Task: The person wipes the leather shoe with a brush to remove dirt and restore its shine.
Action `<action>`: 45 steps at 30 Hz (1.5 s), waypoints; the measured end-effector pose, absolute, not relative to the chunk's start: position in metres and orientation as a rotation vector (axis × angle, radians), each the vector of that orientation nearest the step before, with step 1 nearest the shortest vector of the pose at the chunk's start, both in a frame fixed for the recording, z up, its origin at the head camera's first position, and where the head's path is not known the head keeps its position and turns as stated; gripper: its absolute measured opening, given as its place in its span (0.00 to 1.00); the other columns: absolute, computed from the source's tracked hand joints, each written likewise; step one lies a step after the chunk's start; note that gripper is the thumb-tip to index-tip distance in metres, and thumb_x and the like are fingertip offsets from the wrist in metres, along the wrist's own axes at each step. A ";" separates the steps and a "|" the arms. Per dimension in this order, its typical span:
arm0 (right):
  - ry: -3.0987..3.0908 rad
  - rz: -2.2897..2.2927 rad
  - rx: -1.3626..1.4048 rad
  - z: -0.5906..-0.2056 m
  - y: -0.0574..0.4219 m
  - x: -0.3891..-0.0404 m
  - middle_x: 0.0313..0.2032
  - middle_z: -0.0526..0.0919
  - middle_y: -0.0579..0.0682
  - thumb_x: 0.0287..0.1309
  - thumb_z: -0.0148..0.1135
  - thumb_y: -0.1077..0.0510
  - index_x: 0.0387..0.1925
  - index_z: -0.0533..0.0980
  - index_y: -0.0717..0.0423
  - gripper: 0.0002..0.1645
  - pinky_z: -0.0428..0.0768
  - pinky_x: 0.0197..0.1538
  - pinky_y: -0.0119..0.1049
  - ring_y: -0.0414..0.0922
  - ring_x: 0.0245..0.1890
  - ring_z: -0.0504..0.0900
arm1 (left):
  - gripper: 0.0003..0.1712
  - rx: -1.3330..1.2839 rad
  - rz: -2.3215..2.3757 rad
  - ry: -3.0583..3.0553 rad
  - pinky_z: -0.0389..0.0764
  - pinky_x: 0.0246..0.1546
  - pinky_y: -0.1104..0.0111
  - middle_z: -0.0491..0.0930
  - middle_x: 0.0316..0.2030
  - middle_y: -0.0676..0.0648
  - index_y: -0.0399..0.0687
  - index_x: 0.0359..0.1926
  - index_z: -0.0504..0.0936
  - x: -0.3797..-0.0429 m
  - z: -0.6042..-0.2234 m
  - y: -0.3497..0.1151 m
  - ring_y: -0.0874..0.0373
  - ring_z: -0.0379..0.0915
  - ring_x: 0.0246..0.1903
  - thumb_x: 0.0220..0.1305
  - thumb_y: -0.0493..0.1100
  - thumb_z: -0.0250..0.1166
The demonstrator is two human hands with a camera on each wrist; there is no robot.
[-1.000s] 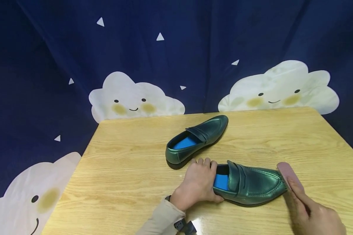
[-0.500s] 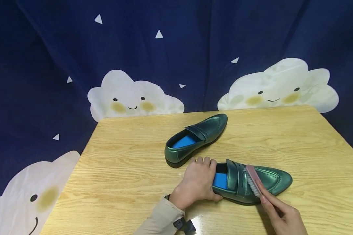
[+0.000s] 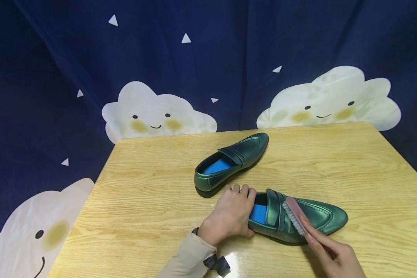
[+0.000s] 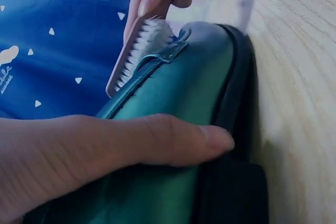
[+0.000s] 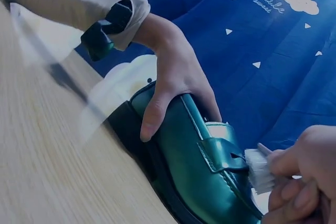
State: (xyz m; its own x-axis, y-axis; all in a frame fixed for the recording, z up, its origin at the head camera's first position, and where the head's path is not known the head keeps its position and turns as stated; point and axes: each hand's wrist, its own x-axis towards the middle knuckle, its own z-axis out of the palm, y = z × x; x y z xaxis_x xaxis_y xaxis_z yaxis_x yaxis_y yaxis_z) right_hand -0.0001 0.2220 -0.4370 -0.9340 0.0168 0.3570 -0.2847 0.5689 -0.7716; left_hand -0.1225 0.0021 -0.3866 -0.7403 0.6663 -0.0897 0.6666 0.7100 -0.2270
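A dark green loafer (image 3: 319,212) with a blue insole lies on the table, its toe to the right. My left hand (image 3: 229,210) grips it around the heel; in the left wrist view the thumb (image 4: 173,140) presses along its side, near the sole. My right hand (image 3: 337,251) holds a pink-backed brush (image 3: 295,212). In the head view the white bristles (image 4: 149,40) are at the strap across the loafer's upper. The right wrist view shows the bristles against the upper beside the strap (image 5: 223,156).
The matching green loafer (image 3: 243,154) stands behind, toe pointing to the back right. Under both is a light wood table (image 3: 142,193). A dark blue curtain (image 3: 194,58) with white clouds and triangles hangs along the table's far edge.
My right hand has brought the brush left from the loafer's toe to its strap, with the bristles turned into view. The left hand keeps its hold on the heel.
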 end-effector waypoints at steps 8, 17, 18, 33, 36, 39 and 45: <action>-2.432 1.099 0.398 -0.438 0.225 0.001 0.55 0.79 0.47 0.48 0.64 0.78 0.57 0.77 0.60 0.32 0.70 0.48 0.15 0.27 0.53 0.75 | 0.51 1.224 -0.366 3.009 0.72 0.33 0.66 0.77 0.38 0.53 0.52 0.48 0.74 -0.122 -0.390 -0.001 0.57 0.74 0.35 0.27 0.80 0.69; -2.552 0.774 0.408 -0.432 0.214 -0.010 0.43 0.85 0.47 0.44 0.70 0.70 0.59 0.77 0.46 0.38 0.73 0.37 0.16 0.33 0.35 0.82 | 0.45 1.390 -0.332 3.246 0.72 0.33 0.64 0.80 0.32 0.54 0.51 0.41 0.77 -0.139 -0.401 0.005 0.58 0.74 0.33 0.29 0.78 0.69; -2.567 0.730 0.360 -0.430 0.217 -0.011 0.42 0.86 0.49 0.44 0.71 0.70 0.59 0.77 0.45 0.38 0.74 0.35 0.17 0.37 0.33 0.84 | 0.45 1.387 -0.340 3.258 0.72 0.34 0.64 0.80 0.33 0.54 0.51 0.41 0.77 -0.142 -0.401 0.006 0.58 0.74 0.34 0.29 0.78 0.70; -2.585 0.321 -0.233 -0.421 0.304 -0.022 0.06 0.59 0.45 0.56 0.63 0.66 0.65 0.69 0.46 0.35 0.52 0.11 0.37 0.41 0.07 0.53 | 0.52 1.227 -0.310 3.507 0.71 0.41 0.58 0.78 0.41 0.50 0.46 0.52 0.76 -0.128 -0.411 0.015 0.54 0.74 0.41 0.30 0.74 0.74; -2.545 0.302 -0.179 -0.418 0.304 -0.025 0.06 0.58 0.45 0.59 0.61 0.64 0.64 0.70 0.48 0.31 0.52 0.11 0.36 0.40 0.07 0.52 | 0.50 1.223 -0.287 3.545 0.70 0.42 0.57 0.77 0.43 0.48 0.45 0.53 0.75 -0.117 -0.413 0.014 0.53 0.73 0.42 0.32 0.71 0.74; -2.500 0.333 -0.062 -0.416 0.292 -0.027 0.07 0.56 0.43 0.60 0.59 0.63 0.64 0.72 0.47 0.29 0.50 0.12 0.34 0.37 0.09 0.50 | 0.46 1.218 -0.206 3.550 0.69 0.43 0.55 0.77 0.46 0.47 0.45 0.54 0.75 -0.107 -0.412 0.012 0.51 0.71 0.44 0.38 0.69 0.72; -2.546 0.422 0.151 -0.414 0.249 -0.023 0.12 0.56 0.38 0.52 0.63 0.66 0.65 0.71 0.43 0.37 0.52 0.17 0.29 0.32 0.14 0.49 | 0.41 1.174 0.128 3.409 0.67 0.42 0.55 0.73 0.51 0.46 0.49 0.53 0.75 -0.094 -0.404 0.007 0.49 0.66 0.47 0.44 0.69 0.71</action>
